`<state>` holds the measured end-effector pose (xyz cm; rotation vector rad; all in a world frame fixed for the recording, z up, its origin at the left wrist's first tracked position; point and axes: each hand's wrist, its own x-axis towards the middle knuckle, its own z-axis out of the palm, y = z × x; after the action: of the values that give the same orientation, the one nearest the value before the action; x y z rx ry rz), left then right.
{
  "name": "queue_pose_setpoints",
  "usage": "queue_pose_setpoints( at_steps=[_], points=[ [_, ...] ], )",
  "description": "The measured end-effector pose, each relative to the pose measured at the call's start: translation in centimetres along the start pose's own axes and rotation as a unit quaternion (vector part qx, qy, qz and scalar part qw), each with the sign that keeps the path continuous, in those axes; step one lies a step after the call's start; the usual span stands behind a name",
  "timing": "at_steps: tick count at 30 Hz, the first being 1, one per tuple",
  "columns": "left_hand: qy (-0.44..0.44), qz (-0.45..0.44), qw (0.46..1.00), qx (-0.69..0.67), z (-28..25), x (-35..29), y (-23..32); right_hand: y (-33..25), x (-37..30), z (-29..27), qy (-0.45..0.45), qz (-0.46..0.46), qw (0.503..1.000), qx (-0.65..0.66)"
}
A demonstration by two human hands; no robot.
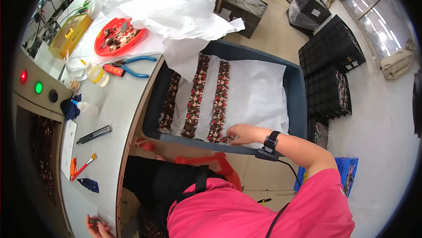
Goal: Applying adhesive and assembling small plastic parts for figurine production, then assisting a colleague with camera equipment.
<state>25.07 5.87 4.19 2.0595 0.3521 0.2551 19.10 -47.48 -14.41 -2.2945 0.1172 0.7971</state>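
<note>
My right hand [241, 134] reaches into a dark blue-grey plastic bin [296, 101], its fingers pinched round a small dark brown piece at the near end of a row of small parts [219, 97]. This row, brown with red and cream bits, lies on white paper [257, 93]. Two similar rows run beside it: a middle row [195, 97] and a left row [170, 101], partly under paper. At the lower left, over the bench, the fingers of my left hand [100, 229] are curled round another small dark brown piece. The parts' exact kind is too small to make out.
On the workbench [107, 159] lie pliers [134, 66], a utility knife [94, 134], a brush [83, 167], an oil bottle [96, 74] and a red tray [99, 49] of loose parts. Crumpled paper overhangs the bin. A red stool [233, 174] stands below; black crates [332, 47] line the right wall.
</note>
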Motion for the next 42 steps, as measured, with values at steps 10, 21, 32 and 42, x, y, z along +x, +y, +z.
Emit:
queue_pose_setpoints(
  at_steps=[10,21,32,42],
  points=[
    [-0.023,-0.006,0.998,-0.061,-0.1,0.3,-0.8,2.1,-1.1,-1.8,-0.123,0.019,0.979,0.16],
    [-0.004,0.012,0.999,-0.041,0.0,0.4,-1.1,0.5,0.8,-2.1,-0.189,0.086,0.968,0.141],
    [-0.022,-0.007,0.999,-0.039,-0.4,0.3,-1.1,6.0,-9.9,-7.5,0.267,0.056,0.752,0.6],
    [-0.033,-0.006,0.997,-0.071,-0.9,0.2,-1.8,12.6,-11.5,-5.8,0.2,0.459,0.859,0.107]
  ],
)
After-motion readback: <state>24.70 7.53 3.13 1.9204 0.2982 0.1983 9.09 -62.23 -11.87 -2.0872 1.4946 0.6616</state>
